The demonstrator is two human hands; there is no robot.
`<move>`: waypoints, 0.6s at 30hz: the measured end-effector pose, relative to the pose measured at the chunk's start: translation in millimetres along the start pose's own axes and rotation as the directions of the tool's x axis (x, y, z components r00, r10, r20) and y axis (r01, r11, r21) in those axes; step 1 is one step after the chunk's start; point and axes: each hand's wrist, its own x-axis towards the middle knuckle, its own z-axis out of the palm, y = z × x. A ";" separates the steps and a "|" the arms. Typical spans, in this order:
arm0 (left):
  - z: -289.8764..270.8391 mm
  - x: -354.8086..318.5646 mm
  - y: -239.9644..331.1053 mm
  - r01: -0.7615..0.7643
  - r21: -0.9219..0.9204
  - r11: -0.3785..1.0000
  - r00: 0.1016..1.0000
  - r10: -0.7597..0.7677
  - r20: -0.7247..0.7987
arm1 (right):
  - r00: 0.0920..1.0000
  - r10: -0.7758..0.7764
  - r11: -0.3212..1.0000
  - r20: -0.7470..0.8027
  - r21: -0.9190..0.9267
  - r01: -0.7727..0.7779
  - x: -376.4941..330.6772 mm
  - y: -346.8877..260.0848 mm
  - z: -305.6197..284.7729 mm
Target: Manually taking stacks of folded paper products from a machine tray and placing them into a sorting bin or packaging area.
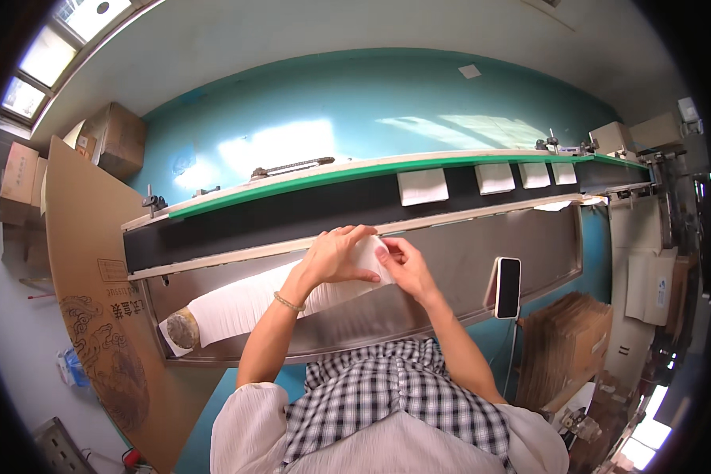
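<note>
A black-and-white checked cloth apron [395,379] fronts the grey metal tabletop [450,245], where a long white paper stack [245,300] lies under the spread left hand [336,257], whose grip is unclear, and extends leftward; the right hand [407,270] pinches the stack's right end.

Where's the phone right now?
In the head view, the phone is on the right, by the near edge of the metal worktop, to the right of the person's right hand.
</note>
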 end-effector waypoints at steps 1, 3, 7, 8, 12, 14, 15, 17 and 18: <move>-2.0 -1.2 2.0 -0.016 0.022 1.000 0.999 0.016 -0.033 | 1.000 0.006 1.000 -0.003 -0.005 -0.006 -2.6 -5.7 4.8; -1.0 -5.9 2.9 -0.029 0.096 0.995 0.996 0.037 -0.083 | 1.000 0.015 1.000 -0.010 -0.011 -0.015 -3.0 -4.8 5.1; -3.9 -11.8 4.8 0.020 0.051 0.999 0.999 -0.018 -0.045 | 0.980 0.197 0.963 0.029 0.183 -0.199 -4.9 -1.1 -12.6; -3.8 -13.1 3.0 0.023 0.053 0.998 0.998 -0.020 -0.054 | 0.989 0.133 0.991 0.071 -0.026 -0.132 -6.5 -2.3 -16.2; 1.8 -14.0 0.2 -0.029 -0.007 1.000 0.996 0.028 -0.083 | 0.986 0.117 0.907 -0.116 0.417 -0.058 39.7 2.5 -31.8; -3.2 -11.6 -1.4 0.007 -0.011 1.000 0.999 -0.007 -0.035 | 0.962 0.162 0.946 -0.219 0.313 -0.088 50.5 -4.5 -20.9; -3.9 -11.4 -0.9 0.030 -0.011 0.999 1.000 -0.030 0.000 | 0.992 -0.020 0.979 -0.122 0.198 0.044 41.3 4.7 -13.9; -3.2 -10.3 -3.1 0.046 -0.030 0.998 0.999 -0.046 -0.011 | 0.999 -0.031 0.998 0.015 -0.060 0.032 11.1 10.3 4.2; -5.5 -15.1 -2.8 0.062 -0.040 0.997 0.998 -0.063 -0.022 | 0.997 -0.029 0.995 0.065 -0.092 0.035 -1.9 -8.0 17.5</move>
